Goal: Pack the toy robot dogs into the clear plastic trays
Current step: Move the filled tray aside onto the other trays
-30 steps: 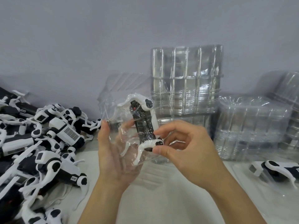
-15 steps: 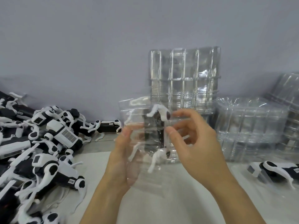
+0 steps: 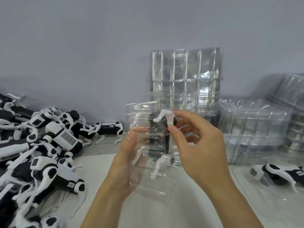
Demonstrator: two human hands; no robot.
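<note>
Tray with dog now raised upright.

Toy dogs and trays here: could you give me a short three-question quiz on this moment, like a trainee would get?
1. True or false: the toy dog in the held tray lies flat on the table.
2. Which hand pinches that dog's upper leg?
A. left hand
B. right hand
3. Fill in: the loose dog pile sits on the person's ____ side.

Key: 1 false, it is held up; 2 B; 3 left.
</note>
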